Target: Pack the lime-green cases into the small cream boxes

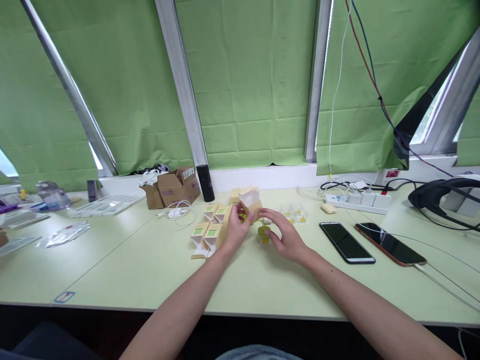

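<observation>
My left hand [237, 229] is closed around a small kraft cardboard box [250, 198], which is tilted with its pale flap standing up. Some green shows between the fingers and the box. My right hand [289, 237] has its fingers stretched out, the fingertips at the box's right edge. Just below them, near my right thumb, a small clear jar with a green lid [264, 234] stands on the table. Several similar kraft boxes [212, 231] with green labels and open flaps are grouped left of my left hand. Behind my right hand sit several small clear containers [298, 214] with yellow spots.
Two phones, one black [347, 243] and one in an orange case [390, 244], lie to the right. Behind them are a power strip [358, 202] and cables. A headset [446, 200] is far right. A brown carton [178, 187] and a black cylinder [205, 183] stand at the back.
</observation>
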The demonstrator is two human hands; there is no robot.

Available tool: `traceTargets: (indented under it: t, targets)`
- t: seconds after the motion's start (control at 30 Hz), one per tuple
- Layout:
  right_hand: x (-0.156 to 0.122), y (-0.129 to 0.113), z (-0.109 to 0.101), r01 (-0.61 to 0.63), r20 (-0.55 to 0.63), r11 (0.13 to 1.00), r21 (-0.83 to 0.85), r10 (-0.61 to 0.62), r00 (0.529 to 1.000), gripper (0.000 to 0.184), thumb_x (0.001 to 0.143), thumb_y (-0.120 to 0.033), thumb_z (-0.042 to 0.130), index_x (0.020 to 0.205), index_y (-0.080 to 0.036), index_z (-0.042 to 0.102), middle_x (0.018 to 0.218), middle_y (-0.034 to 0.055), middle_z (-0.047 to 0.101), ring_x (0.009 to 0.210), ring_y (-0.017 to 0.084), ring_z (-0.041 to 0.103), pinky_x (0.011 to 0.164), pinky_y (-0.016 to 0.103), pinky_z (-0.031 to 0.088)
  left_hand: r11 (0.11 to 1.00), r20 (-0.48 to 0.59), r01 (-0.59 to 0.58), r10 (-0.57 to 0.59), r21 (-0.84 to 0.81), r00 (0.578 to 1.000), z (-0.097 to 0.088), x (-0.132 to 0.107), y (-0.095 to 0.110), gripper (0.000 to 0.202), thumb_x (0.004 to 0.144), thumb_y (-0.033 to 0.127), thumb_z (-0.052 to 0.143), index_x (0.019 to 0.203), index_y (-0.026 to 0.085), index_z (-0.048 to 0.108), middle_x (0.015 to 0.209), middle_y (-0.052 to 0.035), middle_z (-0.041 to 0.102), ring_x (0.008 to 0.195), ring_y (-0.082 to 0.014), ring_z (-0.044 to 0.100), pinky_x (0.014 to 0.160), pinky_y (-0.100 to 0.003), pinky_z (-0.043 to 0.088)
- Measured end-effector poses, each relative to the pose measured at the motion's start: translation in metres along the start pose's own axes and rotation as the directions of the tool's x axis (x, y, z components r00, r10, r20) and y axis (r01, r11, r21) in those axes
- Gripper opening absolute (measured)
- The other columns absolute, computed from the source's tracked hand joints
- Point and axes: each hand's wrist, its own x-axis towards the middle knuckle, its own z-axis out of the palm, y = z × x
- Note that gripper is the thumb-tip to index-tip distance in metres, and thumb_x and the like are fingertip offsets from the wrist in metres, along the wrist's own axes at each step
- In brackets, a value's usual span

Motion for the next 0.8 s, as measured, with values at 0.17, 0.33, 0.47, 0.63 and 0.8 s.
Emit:
traceTargets:
  t: [0.17,0.33,0.47,0.63,0.8]
  targets:
    - [-0.004,0.015,0.004,-0.137,0.020,0.976,-0.167,0.142,0.990,0.042,0.090,-0.021,0.065,0.131,-0.028,0.063,0.128,0.0101,0.070,0.124,0.034,0.061,0.102,0.057,0.054,0.999,0.048,0.049,-0.049,-0.010,0.998,-0.012,0.006,-0.009,0.049,0.081,0.045,0.079,0.118,0.020,0.058,0.114,-0.0093,0.069,0.098,-0.0218,0.067,0.085,-0.035,0.054]
    - [-0.009,0.024,0.008,-0.220,0.116,0.905,-0.364,0.278,0.953,0.033,0.084,-0.022,0.075,0.116,-0.026,0.070,0.115,0.0121,0.074,0.107,0.032,0.067,0.084,0.043,0.056,0.997,0.078,0.082,-0.083,0.012,0.994,-0.017,0.013,-0.018,0.050,0.073,0.036,0.083,0.114,0.017,0.063,0.110,-0.0098,0.072,0.094,-0.0245,0.068,0.083,-0.037,0.054]
    - [-0.003,0.019,0.001,-0.292,0.131,0.822,-0.489,0.400,0.907,0.025,0.084,-0.022,0.076,0.108,-0.025,0.073,0.110,0.0112,0.075,0.105,0.029,0.067,0.079,0.035,0.050,0.992,0.147,0.083,-0.096,0.093,0.984,-0.020,0.015,-0.017,0.048,0.070,0.026,0.079,0.116,0.017,0.066,0.110,-0.0085,0.074,0.096,-0.0251,0.069,0.087,-0.037,0.053]
    - [0.008,0.011,-0.014,-0.394,0.139,0.706,-0.589,0.569,0.810,0.027,0.086,-0.023,0.071,0.113,-0.022,0.073,0.113,0.0113,0.074,0.108,0.028,0.066,0.078,0.031,0.044,0.971,0.270,0.119,-0.173,0.207,0.947,-0.020,0.012,-0.008,0.051,0.067,0.015,0.074,0.118,0.015,0.067,0.114,-0.0106,0.074,0.099,-0.0263,0.069,0.088,-0.037,0.053]
    - [0.010,0.015,-0.018,-0.467,0.121,0.656,-0.593,0.646,0.754,0.030,0.085,-0.023,0.071,0.115,-0.024,0.072,0.116,0.0116,0.073,0.108,0.028,0.067,0.075,0.029,0.041,0.944,0.346,0.113,-0.222,0.309,0.911,-0.019,0.008,0.000,0.046,0.065,0.013,0.073,0.110,0.015,0.070,0.113,-0.0122,0.074,0.102,-0.0284,0.068,0.092,-0.039,0.051]
